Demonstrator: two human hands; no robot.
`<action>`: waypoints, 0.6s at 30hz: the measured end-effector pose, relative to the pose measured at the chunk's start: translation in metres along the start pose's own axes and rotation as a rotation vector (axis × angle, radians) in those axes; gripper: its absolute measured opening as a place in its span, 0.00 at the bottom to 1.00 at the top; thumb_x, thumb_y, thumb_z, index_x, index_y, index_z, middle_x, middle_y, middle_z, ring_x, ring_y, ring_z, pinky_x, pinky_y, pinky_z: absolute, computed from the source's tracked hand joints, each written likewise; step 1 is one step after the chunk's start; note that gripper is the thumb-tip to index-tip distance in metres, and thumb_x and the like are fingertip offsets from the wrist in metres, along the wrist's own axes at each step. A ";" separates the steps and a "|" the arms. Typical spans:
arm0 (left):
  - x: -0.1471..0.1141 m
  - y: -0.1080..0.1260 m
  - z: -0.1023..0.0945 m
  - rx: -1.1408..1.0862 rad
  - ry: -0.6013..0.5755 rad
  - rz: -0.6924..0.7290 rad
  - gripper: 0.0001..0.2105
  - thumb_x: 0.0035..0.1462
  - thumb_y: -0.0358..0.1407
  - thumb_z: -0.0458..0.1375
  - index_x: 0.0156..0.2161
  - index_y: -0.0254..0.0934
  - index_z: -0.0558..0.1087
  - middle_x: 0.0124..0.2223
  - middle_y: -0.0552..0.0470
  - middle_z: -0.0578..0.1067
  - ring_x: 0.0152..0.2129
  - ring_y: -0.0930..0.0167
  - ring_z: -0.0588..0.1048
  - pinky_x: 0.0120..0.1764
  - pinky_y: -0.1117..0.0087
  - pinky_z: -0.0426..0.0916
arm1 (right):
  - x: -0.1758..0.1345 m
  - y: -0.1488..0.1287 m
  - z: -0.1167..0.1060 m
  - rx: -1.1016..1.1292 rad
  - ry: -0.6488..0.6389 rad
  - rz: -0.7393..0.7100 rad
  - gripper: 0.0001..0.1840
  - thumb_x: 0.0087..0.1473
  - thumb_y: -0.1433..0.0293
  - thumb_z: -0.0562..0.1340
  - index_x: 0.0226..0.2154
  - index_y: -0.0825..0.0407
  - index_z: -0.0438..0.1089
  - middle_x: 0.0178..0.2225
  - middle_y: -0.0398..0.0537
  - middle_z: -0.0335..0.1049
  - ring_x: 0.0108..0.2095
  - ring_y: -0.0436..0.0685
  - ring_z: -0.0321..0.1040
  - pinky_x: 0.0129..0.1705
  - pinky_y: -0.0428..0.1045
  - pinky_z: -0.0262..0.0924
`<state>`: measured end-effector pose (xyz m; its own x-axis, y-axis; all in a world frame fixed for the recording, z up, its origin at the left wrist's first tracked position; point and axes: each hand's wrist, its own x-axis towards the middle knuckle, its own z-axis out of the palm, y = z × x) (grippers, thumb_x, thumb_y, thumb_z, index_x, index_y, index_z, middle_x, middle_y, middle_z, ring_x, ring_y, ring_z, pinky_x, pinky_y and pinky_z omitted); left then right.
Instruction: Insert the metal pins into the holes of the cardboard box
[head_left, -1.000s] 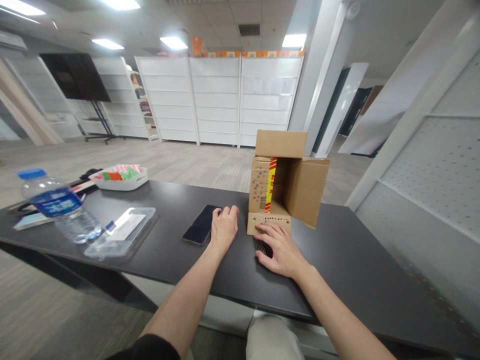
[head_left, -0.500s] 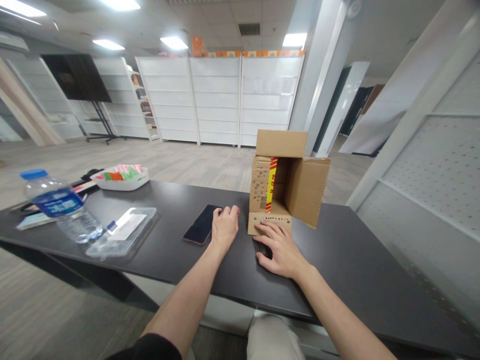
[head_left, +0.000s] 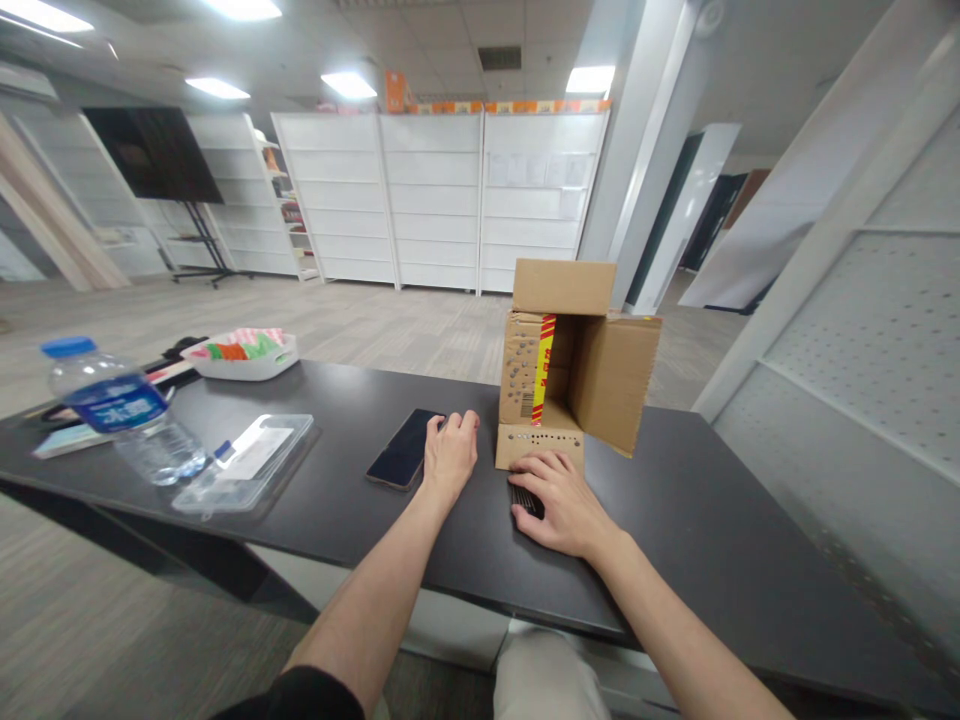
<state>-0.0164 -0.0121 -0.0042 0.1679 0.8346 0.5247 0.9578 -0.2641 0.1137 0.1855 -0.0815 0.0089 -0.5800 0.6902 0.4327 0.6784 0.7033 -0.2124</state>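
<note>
My left hand [head_left: 451, 450] rests on the dark table just right of a black smartphone [head_left: 406, 450], its fingers curled together; whatever they may hold is hidden. Palm down, my right hand [head_left: 562, 500] has its fingers stretched and the thumb apart. Under it, partly covered, lies a dark thing with thin parallel stripes [head_left: 526, 500], too hidden to name. Its fingertips lie at the near flap of an open cardboard box [head_left: 519, 370]. Small round holes and a few grey studs show in that flap. More grey studs dot the box's left panel beside yellow-and-red tape [head_left: 543, 368].
Left on the table [head_left: 660, 540] are a water bottle [head_left: 124, 410] with a blue cap, a clear plastic case [head_left: 251, 465] and a white tray [head_left: 247, 368] holding colourful pieces. A white perforated panel [head_left: 870, 370] stands along the right side.
My right hand's fingers have drawn back slightly toward me, baring more of the holes in the box's near flap. My left hand and the other things stay in place.
</note>
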 end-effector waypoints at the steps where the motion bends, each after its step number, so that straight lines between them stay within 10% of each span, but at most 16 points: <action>1: 0.000 0.000 0.000 0.001 -0.003 -0.001 0.12 0.65 0.30 0.45 0.43 0.40 0.71 0.38 0.49 0.76 0.38 0.67 0.73 0.54 0.60 0.56 | 0.000 0.000 0.000 0.002 0.001 -0.001 0.15 0.52 0.68 0.64 0.44 0.52 0.74 0.47 0.53 0.73 0.51 0.64 0.63 0.56 0.61 0.56; 18: 0.000 0.001 -0.002 -0.005 0.000 -0.003 0.11 0.65 0.30 0.46 0.43 0.40 0.71 0.38 0.48 0.76 0.38 0.67 0.73 0.54 0.60 0.56 | 0.000 0.000 0.001 0.013 -0.012 -0.007 0.14 0.53 0.66 0.65 0.43 0.51 0.73 0.43 0.51 0.75 0.48 0.61 0.65 0.52 0.58 0.57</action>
<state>-0.0162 -0.0130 -0.0027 0.1649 0.8356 0.5240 0.9571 -0.2639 0.1197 0.1850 -0.0815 0.0077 -0.5898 0.6873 0.4240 0.6686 0.7101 -0.2209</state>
